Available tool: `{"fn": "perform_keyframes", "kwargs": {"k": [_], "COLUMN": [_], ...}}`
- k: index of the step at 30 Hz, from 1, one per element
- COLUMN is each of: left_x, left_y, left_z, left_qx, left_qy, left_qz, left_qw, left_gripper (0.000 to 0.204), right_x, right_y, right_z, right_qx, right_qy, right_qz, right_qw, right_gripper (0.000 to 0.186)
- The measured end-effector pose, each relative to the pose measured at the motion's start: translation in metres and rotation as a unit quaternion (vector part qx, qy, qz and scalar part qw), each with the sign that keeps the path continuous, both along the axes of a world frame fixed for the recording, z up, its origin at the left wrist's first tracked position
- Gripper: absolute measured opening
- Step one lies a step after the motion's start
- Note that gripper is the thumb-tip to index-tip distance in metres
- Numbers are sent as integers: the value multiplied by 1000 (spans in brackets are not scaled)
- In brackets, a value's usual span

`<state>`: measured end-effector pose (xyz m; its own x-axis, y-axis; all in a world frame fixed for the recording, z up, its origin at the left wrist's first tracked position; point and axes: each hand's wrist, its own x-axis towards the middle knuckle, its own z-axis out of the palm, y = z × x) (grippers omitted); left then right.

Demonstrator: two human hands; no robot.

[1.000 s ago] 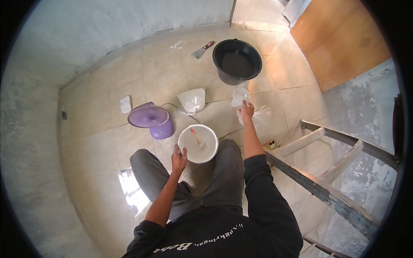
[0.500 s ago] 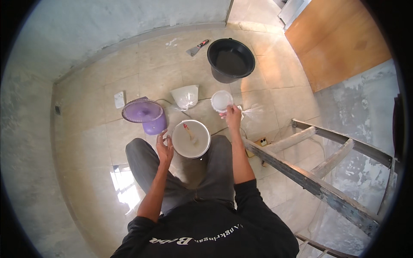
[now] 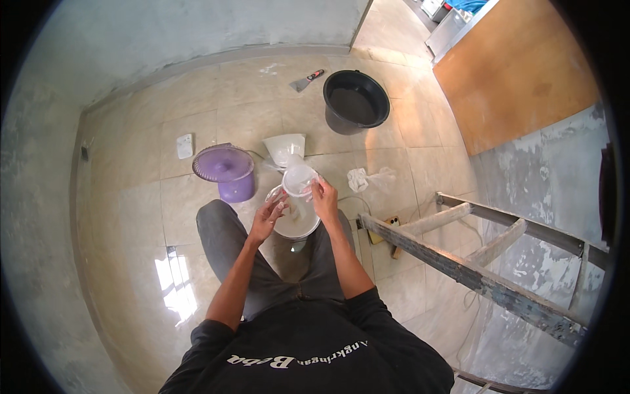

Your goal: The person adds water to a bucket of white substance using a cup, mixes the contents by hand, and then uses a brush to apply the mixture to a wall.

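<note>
My right hand (image 3: 321, 194) grips a translucent plastic cup (image 3: 298, 176) over the white bucket (image 3: 304, 232) between my knees. My left hand (image 3: 268, 217) is at that bucket's left side, fingers curved and apart. Pale liquid shows inside the bucket, partly hidden by my hands and the cup. Just beyond sits a clear bag of white material (image 3: 284, 146); to its left is a purple container (image 3: 236, 189) topped by a tilted purple lid (image 3: 210, 169).
A black tub (image 3: 336, 115) and a scraper (image 3: 303, 83) lie farther off. A crumpled plastic bag (image 3: 374, 178) is right of me, as is a leaning ladder (image 3: 472, 276) with a phone (image 3: 382, 226) near it. A small white item (image 3: 185, 146) lies left. Orange board (image 3: 512, 79) stands rightward.
My right hand has brought the cup leftward and down over the bucket. My left hand has let go of the rim and moved rightward, nearer the cup.
</note>
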<state>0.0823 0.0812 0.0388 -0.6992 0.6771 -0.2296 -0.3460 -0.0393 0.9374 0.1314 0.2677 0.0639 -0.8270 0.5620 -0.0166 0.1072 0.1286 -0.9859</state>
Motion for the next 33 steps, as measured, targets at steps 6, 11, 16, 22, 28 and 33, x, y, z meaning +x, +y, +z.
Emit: {"fn": "perform_keyframes", "kwargs": {"k": [6, 11, 16, 22, 28, 33], "left_x": [1, 2, 4, 1, 1, 0], "left_y": [-3, -8, -5, -11, -9, -9], "left_z": [-3, -19, -20, -26, -26, -30], "left_qx": [-8, -13, -14, -42, -7, 16], "left_qy": [85, 108, 113, 108, 81, 78], "left_qz": [60, 74, 91, 99, 126, 145], "left_qw": [995, 991, 989, 988, 989, 986], "left_gripper": [57, 51, 48, 46, 30, 22], "right_x": [3, 6, 7, 4, 5, 4], "right_y": [-8, -20, -22, -26, -28, -29], "right_z": [-12, -7, -17, -15, -10, -18], "right_qx": [60, 55, 71, 123, 112, 138], "right_qy": [10, -1, 28, 38, 48, 51], "right_qz": [35, 66, 66, 62, 72, 70], "right_qw": [998, 996, 995, 990, 990, 987], "right_gripper": [32, 34, 33, 33, 35, 37]}}
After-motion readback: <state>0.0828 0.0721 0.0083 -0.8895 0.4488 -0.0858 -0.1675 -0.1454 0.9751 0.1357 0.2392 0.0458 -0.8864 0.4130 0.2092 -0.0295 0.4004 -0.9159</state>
